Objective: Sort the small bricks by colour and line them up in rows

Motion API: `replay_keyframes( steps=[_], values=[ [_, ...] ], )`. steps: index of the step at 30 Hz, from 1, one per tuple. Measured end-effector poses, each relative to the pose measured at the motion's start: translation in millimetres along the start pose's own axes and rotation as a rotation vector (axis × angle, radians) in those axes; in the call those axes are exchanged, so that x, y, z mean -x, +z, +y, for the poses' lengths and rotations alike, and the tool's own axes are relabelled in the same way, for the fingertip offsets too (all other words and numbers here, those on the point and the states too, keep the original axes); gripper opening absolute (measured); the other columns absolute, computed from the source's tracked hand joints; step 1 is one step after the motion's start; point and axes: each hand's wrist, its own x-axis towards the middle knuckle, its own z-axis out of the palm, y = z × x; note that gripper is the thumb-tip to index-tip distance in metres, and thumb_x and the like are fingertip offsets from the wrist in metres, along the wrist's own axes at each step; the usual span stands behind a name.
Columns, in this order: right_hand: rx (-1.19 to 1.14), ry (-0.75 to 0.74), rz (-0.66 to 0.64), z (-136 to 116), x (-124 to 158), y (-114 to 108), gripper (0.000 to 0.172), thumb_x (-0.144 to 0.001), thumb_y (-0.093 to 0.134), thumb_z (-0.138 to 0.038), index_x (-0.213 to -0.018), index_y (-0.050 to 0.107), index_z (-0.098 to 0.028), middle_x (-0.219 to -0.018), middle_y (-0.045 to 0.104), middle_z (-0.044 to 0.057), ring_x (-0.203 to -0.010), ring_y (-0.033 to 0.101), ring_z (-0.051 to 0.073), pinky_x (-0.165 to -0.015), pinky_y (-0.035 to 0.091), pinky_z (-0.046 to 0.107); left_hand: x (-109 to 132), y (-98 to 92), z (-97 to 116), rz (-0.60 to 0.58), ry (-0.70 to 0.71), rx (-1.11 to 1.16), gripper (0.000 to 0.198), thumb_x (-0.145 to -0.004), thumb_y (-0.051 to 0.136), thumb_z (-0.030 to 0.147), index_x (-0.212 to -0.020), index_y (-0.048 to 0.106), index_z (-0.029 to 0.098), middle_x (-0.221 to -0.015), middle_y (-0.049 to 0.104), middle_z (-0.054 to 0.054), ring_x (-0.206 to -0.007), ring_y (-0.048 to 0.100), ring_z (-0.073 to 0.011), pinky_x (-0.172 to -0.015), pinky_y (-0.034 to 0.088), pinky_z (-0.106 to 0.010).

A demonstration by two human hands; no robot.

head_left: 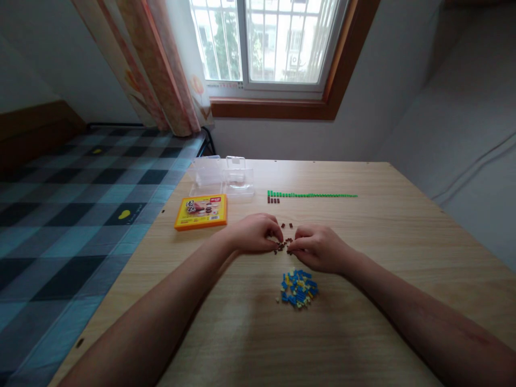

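Observation:
A small scatter of brown building bricks lies between my two hands. My left hand reaches in from the left, with thumb and fingertips pinched at small brown pieces. From the other side my right hand has its thumb and forefinger closed on a brown piece at the edge of the scatter. The exact pieces at the fingertips are tiny and partly hidden. Two loose brown bricks sit just beyond the hands. Nearer to me is a pile of blue and yellow bricks.
Farther back runs a long row of green bricks, with a short row of brown bricks before its left end. A yellow-orange box and clear plastic containers stand at the table's back left. A checkered bed adjoins on the left.

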Motion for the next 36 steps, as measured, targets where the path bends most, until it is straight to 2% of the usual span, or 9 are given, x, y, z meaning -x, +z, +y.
replay_keyframes(
  steps=[8,17,29,36],
  values=[
    [-0.015,0.003,0.013,1.4,1.2,0.5,0.016,-0.091,0.061,-0.020,-0.093,0.076,-0.025,-0.082,0.066,0.002,-0.072,0.058,0.014,-0.065,0.039,0.027,0.4,0.2,0.5,0.016,-0.006,0.017,0.034,-0.071,0.062,0.009,-0.095,0.081,0.024,-0.093,0.070,-0.003,-0.085,0.064,-0.0165,-0.080,0.049,-0.026],
    [-0.037,-0.005,-0.002,2.2,1.0,0.5,0.016,-0.093,0.060,-0.021,-0.092,0.075,-0.023,-0.084,0.067,0.002,-0.073,0.059,0.014,-0.066,0.041,0.027,0.1,0.3,-3.6,0.009,0.019,0.055,0.022,-0.075,0.063,0.011,-0.084,0.081,0.021,-0.090,0.070,-0.003,-0.080,0.064,-0.0148,-0.077,0.049,-0.024],
    [0.014,0.071,-0.027,1.0,-0.4,4.3,0.015,-0.094,0.060,-0.025,-0.093,0.075,-0.023,-0.083,0.067,0.002,-0.074,0.061,0.014,-0.066,0.041,0.027,0.9,3.9,-1.9,0.035,0.005,-0.010,0.018,-0.079,0.068,0.024,-0.092,0.080,0.026,-0.091,0.068,-0.002,-0.082,0.063,-0.0158,-0.075,0.047,-0.026],
    [-0.012,0.037,0.039,0.5,-2.0,5.1,0.016,-0.095,0.059,-0.023,-0.091,0.074,-0.022,-0.083,0.067,0.003,-0.075,0.060,0.015,-0.067,0.042,0.027,0.6,3.2,0.6,0.032,-0.007,-0.027,0.018,-0.078,0.069,0.024,-0.091,0.080,0.027,-0.092,0.068,-0.001,-0.083,0.062,-0.0154,-0.074,0.047,-0.025]
  ],
)
